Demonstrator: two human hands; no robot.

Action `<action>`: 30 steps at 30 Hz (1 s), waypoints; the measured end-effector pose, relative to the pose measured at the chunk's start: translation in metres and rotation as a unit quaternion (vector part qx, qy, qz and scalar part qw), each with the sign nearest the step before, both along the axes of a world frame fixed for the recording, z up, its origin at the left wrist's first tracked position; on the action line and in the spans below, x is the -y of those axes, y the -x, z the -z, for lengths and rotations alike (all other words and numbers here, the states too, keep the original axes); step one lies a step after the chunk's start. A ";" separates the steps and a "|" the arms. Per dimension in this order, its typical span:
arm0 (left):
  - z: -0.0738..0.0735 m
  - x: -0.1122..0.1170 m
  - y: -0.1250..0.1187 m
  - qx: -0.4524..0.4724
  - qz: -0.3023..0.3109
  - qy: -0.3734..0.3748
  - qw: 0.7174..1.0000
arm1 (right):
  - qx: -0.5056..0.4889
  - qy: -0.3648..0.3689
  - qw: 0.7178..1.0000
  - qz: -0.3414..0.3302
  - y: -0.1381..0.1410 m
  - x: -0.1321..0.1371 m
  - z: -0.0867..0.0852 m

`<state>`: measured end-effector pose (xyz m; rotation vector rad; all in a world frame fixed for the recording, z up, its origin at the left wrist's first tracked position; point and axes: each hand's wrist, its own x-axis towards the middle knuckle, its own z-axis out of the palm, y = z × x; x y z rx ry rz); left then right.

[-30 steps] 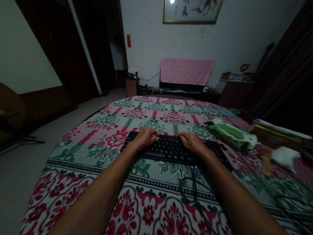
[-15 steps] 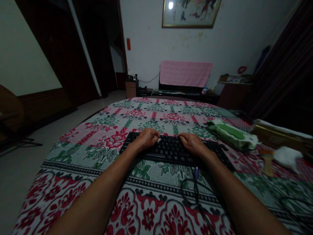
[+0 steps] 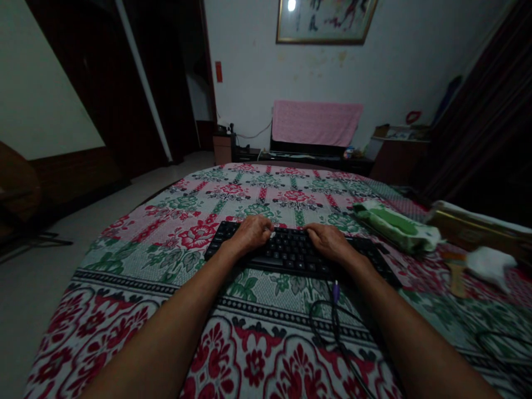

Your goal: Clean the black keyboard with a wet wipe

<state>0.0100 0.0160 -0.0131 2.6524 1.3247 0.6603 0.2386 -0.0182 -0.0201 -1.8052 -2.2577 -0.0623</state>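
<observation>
A black computer keyboard (image 3: 286, 256) lies across the patterned tablecloth in front of me, keys up. Over its left half, my left hand (image 3: 254, 231) is closed, with a small bit of something white (image 3: 272, 235) showing at the fingertips; what it is cannot be made out. My right hand (image 3: 328, 241) rests over the right half, its fingers reaching to the far edge and gripping the keyboard there. A black cable with a purple plug (image 3: 336, 292) lies looped on the cloth by the keyboard's near edge.
To the right lie a green-and-white soft packet (image 3: 397, 224), a flat brush (image 3: 457, 277), a crumpled white wad (image 3: 490, 266) and a brown-gold box (image 3: 477, 230). More black cable (image 3: 499, 341) sits at the right edge. Beyond the table, a pink cloth (image 3: 318, 122) hangs over a dark screen.
The view has shifted very slightly. Both hands keep nearly the same places on the keyboard, and the left fingers are still closed near the white bit.
</observation>
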 end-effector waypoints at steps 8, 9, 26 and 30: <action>-0.002 0.000 0.000 0.023 -0.037 -0.002 0.999 | -0.002 0.000 1.000 0.008 0.000 0.000 0.000; -0.003 0.001 -0.001 0.018 -0.029 -0.001 0.999 | -0.001 -0.002 1.000 0.008 0.000 0.000 0.000; 0.001 0.000 -0.004 0.025 -0.026 0.005 0.999 | 0.003 0.005 1.000 0.014 0.000 0.000 0.000; 0.003 0.000 -0.004 0.014 -0.008 0.009 1.000 | 0.002 0.006 1.000 0.015 -0.001 -0.001 0.001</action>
